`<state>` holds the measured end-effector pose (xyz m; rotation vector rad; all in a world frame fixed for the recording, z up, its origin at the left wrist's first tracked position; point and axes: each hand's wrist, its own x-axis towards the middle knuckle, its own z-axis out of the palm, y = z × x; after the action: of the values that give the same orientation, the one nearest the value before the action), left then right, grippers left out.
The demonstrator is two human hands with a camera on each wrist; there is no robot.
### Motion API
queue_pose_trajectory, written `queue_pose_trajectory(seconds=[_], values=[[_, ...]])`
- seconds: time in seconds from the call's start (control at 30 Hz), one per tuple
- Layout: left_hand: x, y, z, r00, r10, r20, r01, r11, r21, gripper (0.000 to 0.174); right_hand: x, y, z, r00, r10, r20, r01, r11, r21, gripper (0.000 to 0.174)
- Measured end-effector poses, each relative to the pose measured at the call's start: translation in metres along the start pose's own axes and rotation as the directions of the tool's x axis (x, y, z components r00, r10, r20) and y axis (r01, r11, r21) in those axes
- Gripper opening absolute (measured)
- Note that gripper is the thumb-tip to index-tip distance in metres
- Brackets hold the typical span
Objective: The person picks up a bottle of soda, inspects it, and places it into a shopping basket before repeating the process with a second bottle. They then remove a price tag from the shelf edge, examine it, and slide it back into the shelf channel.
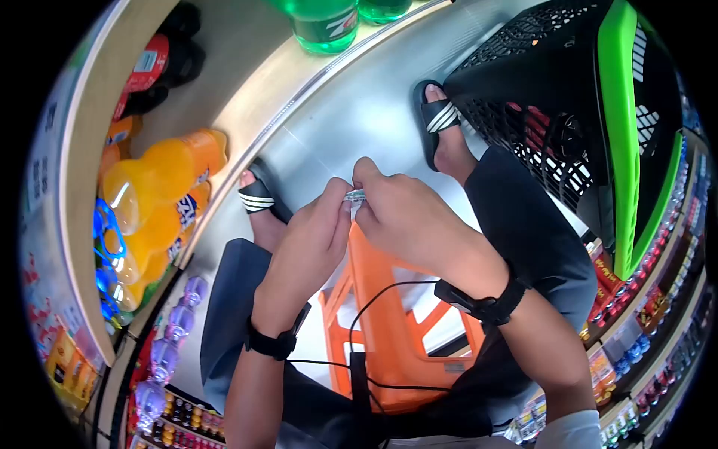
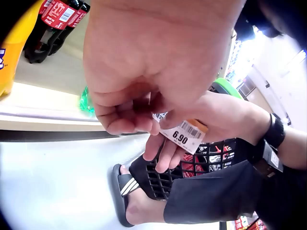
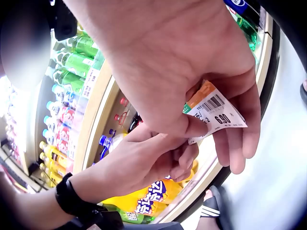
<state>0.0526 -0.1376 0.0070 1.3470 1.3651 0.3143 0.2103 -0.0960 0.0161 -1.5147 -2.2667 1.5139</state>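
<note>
A small paper price label [image 2: 184, 137] with a barcode, the figure 6.90 and an orange corner is between the two hands. My right hand [image 1: 419, 217] pinches it between thumb and fingers, and the other right fingers extend behind it in the right wrist view. At its opposite edge my left hand [image 1: 310, 232] pinches with curled fingertips. From the head view only a thin strip of the label [image 1: 356, 196] shows between the hands, which meet above an orange plastic stool [image 1: 396, 337].
On the left, a low shelf bears orange soda bottles [image 1: 164, 179] and cola bottles [image 1: 153, 63]; a green soda bottle [image 1: 323, 26] stands farther along it. A black mesh basket [image 1: 516, 86] with a green handle [image 1: 619, 150] is at right. A black cable [image 1: 351, 325] crosses near the stool.
</note>
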Motion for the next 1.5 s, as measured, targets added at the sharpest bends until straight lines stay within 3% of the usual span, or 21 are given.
queue_pose_trajectory(seconds=[0.03, 0.07, 0.17, 0.2, 0.3, 0.4, 0.47, 0.5, 0.6, 0.67, 0.83, 0.87, 1.07, 1.17, 1.27, 1.37, 1.5], values=[[-0.004, 0.000, 0.002, 1.000, -0.004, -0.018, 0.004, 1.000, 0.015, 0.012, -0.002, 0.001, 0.001, 1.000, -0.007, 0.016, 0.008, 0.997, -0.076, 0.021], [-0.009, -0.012, 0.010, 0.997, -0.077, 0.000, 0.076, 0.991, -0.110, 0.016, -0.003, 0.001, 0.003, 0.999, -0.024, 0.038, 0.029, 0.989, -0.145, 0.021], [-0.016, -0.042, 0.023, 0.995, -0.025, -0.100, 0.003, 0.979, -0.205, 0.023, -0.008, 0.017, 0.024, 0.997, -0.064, 0.048, 0.072, 0.980, -0.184, 0.023], [-0.015, -0.063, 0.027, 0.989, -0.009, -0.146, -0.008, 0.993, -0.114, 0.036, -0.007, 0.021, 0.027, 0.996, -0.082, 0.032, 0.086, 0.980, -0.182, 0.024], [-0.010, -0.135, 0.029, 0.940, -0.001, -0.341, 0.088, 0.967, 0.239, 0.047, -0.003, 0.024, 0.042, 0.999, -0.051, 0.012, 0.052, 0.986, -0.156, 0.025], [0.006, -0.161, 0.014, 0.890, -0.124, -0.440, 0.329, 0.841, 0.429, 0.058, 0.023, 0.029, 0.059, 0.997, -0.074, -0.033, 0.069, 0.986, -0.151, 0.024], [0.024, -0.169, 0.003, 0.849, -0.073, -0.523, 0.377, 0.777, 0.504, 0.063, 0.048, 0.038, 0.075, 0.992, -0.118, -0.035, 0.114, 0.989, -0.098, 0.025], [0.028, -0.175, -0.001, 0.825, -0.061, -0.562, 0.417, 0.737, 0.532, 0.066, 0.063, 0.036, 0.080, 0.990, -0.139, -0.001, 0.137, 0.978, -0.159, 0.025], [0.039, -0.187, -0.009, 0.864, 0.027, -0.504, 0.373, 0.637, 0.674, 0.074, 0.116, 0.033, 0.081, 0.974, -0.222, 0.039, 0.223, 0.922, -0.316, 0.025], [0.044, -0.189, -0.011, 0.892, -0.014, -0.451, 0.370, 0.595, 0.713, 0.079, 0.135, 0.032, 0.078, 0.970, -0.238, 0.045, 0.238, 0.904, -0.356, 0.025], [0.058, -0.196, -0.012, 0.898, -0.033, -0.439, 0.355, 0.642, 0.679, 0.081, 0.185, 0.027, 0.064, 0.982, -0.177, 0.063, 0.187, 0.889, -0.418, 0.024], [0.058, -0.194, -0.014, 0.900, -0.052, -0.432, 0.364, 0.634, 0.682, 0.082, 0.188, 0.027, 0.062, 0.983, -0.180, 0.028, 0.178, 0.921, -0.348, 0.023], [0.057, -0.186, -0.037, 0.949, -0.189, -0.253, 0.306, 0.744, 0.594, 0.081, 0.203, 0.043, 0.084, 0.894, -0.447, 0.025, 0.426, 0.833, -0.354, 0.020], [0.060, -0.190, -0.036, 0.938, -0.160, -0.308, 0.320, 0.741, 0.590, 0.081, 0.209, 0.044, 0.089, 0.892, -0.449, -0.047, 0.385, 0.811, -0.440, 0.018], [0.056, -0.191, -0.038, 0.947, -0.173, -0.271, 0.300, 0.776, 0.555, 0.082, 0.216, 0.043, 0.091, 0.838, -0.539, -0.087, 0.434, 0.753, -0.494, 0.016], [0.056, -0.194, -0.043, 0.953, -0.170, -0.249, 0.282, 0.795, 0.537, 0.082, 0.222, 0.045, 0.094, 0.825, -0.561, -0.068, 0.481, 0.760, -0.436, 0.010], [0.057, -0.194, -0.041, 0.951, -0.168, -0.260, 0.287, 0.789, 0.543, 0.082, 0.224, 0.041, 0.096, 0.856, -0.517, -0.002, 0.453, 0.752, -0.480, 0.016]])
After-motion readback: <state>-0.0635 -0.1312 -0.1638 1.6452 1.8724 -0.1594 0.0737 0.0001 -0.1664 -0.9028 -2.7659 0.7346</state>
